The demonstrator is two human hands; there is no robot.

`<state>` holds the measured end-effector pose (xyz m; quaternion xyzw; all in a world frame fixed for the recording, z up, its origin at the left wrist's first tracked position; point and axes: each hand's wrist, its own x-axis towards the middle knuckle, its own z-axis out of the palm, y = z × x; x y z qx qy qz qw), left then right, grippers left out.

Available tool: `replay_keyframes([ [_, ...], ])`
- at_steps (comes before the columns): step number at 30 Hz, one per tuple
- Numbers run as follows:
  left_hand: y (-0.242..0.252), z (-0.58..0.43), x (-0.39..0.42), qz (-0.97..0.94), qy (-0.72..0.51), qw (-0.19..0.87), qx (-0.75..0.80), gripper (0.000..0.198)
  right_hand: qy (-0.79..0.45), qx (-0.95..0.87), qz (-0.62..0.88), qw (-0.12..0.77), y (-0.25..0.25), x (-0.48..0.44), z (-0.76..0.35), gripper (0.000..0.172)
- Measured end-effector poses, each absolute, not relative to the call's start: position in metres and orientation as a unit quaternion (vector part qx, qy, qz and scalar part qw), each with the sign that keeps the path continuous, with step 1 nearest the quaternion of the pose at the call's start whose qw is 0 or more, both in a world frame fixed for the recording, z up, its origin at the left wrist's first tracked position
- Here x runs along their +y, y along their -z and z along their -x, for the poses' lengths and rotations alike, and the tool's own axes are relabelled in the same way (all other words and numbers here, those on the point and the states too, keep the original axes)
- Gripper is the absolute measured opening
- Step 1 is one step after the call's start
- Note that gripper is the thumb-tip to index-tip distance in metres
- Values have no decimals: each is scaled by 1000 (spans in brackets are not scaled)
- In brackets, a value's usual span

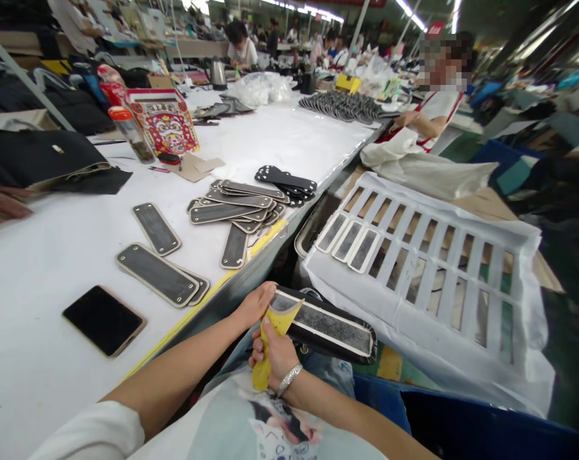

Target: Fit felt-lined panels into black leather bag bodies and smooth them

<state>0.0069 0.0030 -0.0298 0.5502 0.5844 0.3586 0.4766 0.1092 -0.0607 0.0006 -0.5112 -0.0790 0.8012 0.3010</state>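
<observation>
My right hand [278, 352] is closed around a flat yellow scraper [280, 321]. The scraper's wide edge lies over the near end of a long black strip piece [335, 324], which has a grey middle and a pale border. At that same end, my left hand [257, 308] has its fingers closed on the piece, partly hidden behind the scraper. The piece is held above my lap, beside the table edge. On the table to the left lie similar grey strips with rounded ends [158, 271], and a larger pile of them [232, 204] sits farther off.
A dark phone [104, 319] rests on the white table [25, 383]. Black strips [287, 182] lie beyond the pile. On my right stands a slotted white frame [424, 255] with several grey strips at its left end. Another person [436, 118] sits at the table's far right.
</observation>
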Motion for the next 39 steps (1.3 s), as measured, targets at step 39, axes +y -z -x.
replay_keyframes([
  [39,51,0,-27,-408,-525,602,442,47,-839,-48,504,200,-6,-64,-132,43],
])
